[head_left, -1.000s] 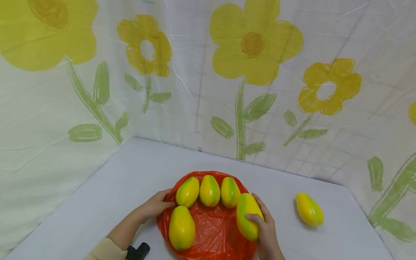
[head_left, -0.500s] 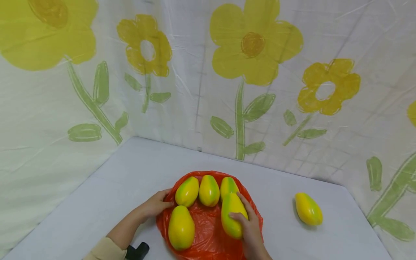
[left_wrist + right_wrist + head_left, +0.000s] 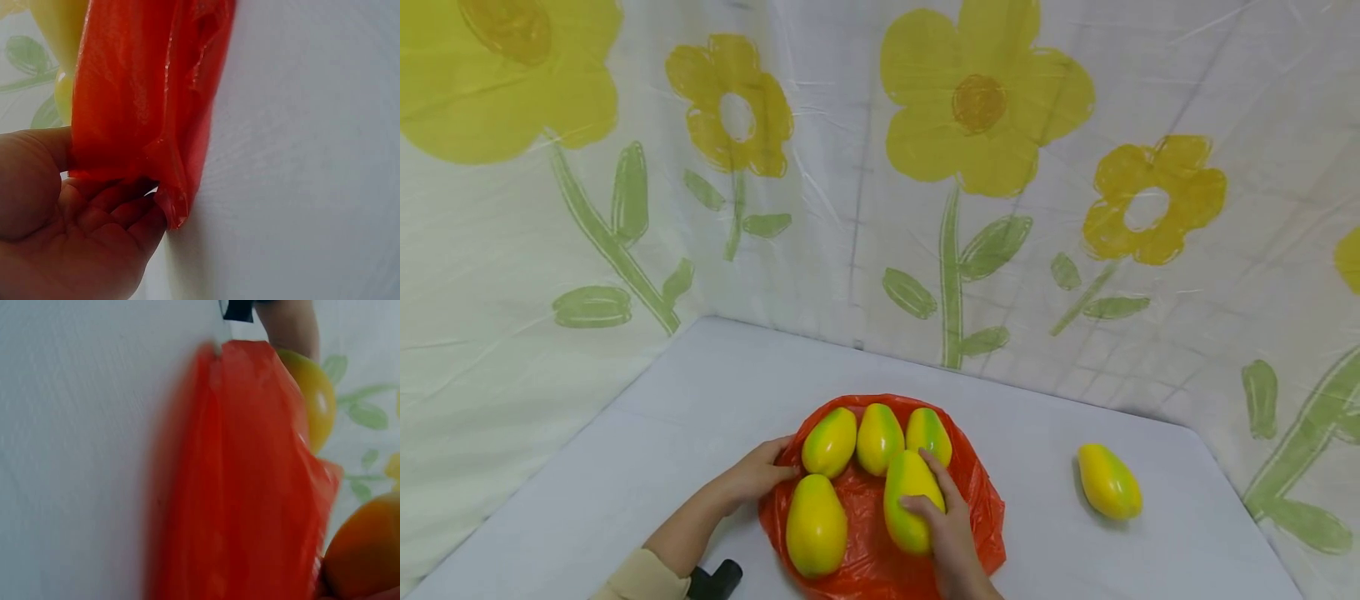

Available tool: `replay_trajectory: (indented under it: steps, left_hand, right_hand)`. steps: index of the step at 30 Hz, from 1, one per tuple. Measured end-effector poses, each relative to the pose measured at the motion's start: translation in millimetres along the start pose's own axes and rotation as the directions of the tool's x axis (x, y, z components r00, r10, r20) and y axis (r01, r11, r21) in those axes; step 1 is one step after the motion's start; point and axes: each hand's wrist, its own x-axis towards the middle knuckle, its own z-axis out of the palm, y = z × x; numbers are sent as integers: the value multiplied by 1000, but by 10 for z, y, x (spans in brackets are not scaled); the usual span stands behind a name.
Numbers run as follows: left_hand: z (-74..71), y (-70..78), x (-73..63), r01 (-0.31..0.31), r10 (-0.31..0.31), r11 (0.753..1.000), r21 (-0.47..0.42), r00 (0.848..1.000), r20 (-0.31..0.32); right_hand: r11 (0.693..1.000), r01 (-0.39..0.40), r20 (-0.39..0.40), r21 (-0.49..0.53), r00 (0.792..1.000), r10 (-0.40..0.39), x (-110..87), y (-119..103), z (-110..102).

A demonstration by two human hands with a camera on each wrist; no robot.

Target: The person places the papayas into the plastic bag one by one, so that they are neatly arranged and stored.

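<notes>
In the head view a red plastic bag (image 3: 867,537) lies spread wide at the table's front middle. Three yellow-green papayas sit in a row along its back, the middle one (image 3: 880,439) among them; another papaya (image 3: 817,525) lies at its front left. My left hand (image 3: 758,477) grips the bag's left rim between thumb and fingers, which the left wrist view shows at the bag's edge (image 3: 125,112). My right hand (image 3: 953,533) holds a papaya (image 3: 904,500) over the bag's middle, thumb across its near side. Whether this papaya touches the bag is hidden.
One more papaya (image 3: 1109,482) lies on the white table (image 3: 1045,450) to the right of the bag. A dark object (image 3: 721,577) shows by the left wrist. Behind stands a flower-printed curtain (image 3: 820,275).
My right hand has carried its papaya leftward from the bag's right rim to over its middle. The left hand stays on the left rim.
</notes>
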Motion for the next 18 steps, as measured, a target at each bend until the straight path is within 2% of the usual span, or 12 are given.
replay_trajectory:
  steps: [5, 12, 18]
  left_hand:
    - [0, 23, -19, 11, -11, 1000, 4, 1000, -6]
    - [-2, 38, -31, 6, -6, 1000, 10, 1000, -5]
    - [5, 34, -32, 22, -22, 1000, -11, 1000, -6]
  right_hand:
    - [1000, -24, 45, 4, 999, 24, 13, 31, 109]
    - [998, -58, 48, -21, 997, 59, 91, 93, 208]
    - [997, -63, 80, -32, 995, 66, 121, 133, 235]
